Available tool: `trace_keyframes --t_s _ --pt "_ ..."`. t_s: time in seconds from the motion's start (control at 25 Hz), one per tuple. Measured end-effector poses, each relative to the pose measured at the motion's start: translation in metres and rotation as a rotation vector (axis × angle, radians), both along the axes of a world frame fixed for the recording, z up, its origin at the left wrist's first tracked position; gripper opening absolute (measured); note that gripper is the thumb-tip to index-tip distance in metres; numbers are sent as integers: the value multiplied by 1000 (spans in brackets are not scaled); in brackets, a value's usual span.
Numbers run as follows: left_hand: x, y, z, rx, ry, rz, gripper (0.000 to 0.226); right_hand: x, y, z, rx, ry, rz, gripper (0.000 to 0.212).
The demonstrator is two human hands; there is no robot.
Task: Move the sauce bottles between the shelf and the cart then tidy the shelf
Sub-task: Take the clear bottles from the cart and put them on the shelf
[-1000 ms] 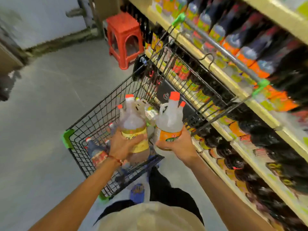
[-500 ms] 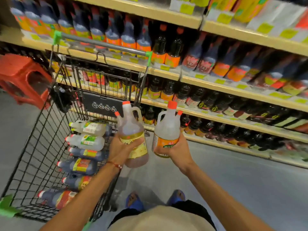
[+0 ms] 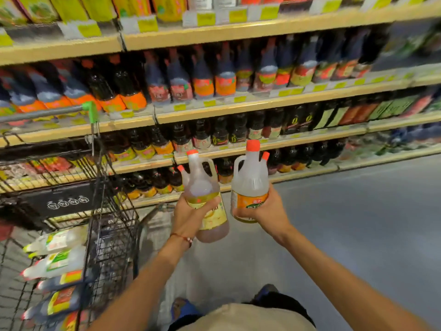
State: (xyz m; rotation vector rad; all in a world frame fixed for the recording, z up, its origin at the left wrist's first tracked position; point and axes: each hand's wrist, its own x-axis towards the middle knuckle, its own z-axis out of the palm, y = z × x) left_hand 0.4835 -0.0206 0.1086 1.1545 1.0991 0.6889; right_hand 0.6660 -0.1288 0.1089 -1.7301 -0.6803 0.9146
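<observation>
Between the cart and the shelf, a person holds two jugs upright at chest height over the aisle floor (image 3: 358,223). The left hand (image 3: 191,216) wraps its grip fully around the belly of a jug of amber liquid (image 3: 205,194) with a yellow label and an orange cap. The right hand (image 3: 265,211) is closed the same way around the lower half of a clear jug (image 3: 249,180) with an orange label and orange cap. The two jugs stand just beside each other, apart by a narrow gap, both with loop handles near the neck. A red cord bracelet (image 3: 183,238) circles the left wrist. To the left, the wire shopping cart (image 3: 112,235) carries several bottles lying on their sides (image 3: 57,261), some pale, some dark; its green-tipped handle bar (image 3: 89,111) crosses in front of the shelving. Behind the jugs, the shelves (image 3: 238,103) run in tiers of dark sauce bottles (image 3: 202,84) with orange and red labels, and yellow price tags line the shelf edges. Blue footwear (image 3: 183,309) shows at the bottom of the frame.
</observation>
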Motion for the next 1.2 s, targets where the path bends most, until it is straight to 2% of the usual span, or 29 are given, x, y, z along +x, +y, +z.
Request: trace_keyframes --t_s 0.2,0.56,0.76,0.92,1.08,1.2 --pt "119 -31 -2 -27 -7 -51 74 104 -41 3 26 15 -117 87" --pt "284 -38 -2 -13 3 -168 84 251 -81 1 51 10 -254 83" --pt "394 -17 -10 -43 -12 -256 69 349 -79 0 17 -29 -321 87" --pt "491 7 -16 -76 -10 -334 86 433 -64 -1 -10 -38 -375 84" --pt "581 21 -7 -54 -11 -421 61 512 -54 1 -20 -36 -397 83" --pt "637 28 -6 26 65 -406 79 565 -53 1 -14 -21 -430 89"
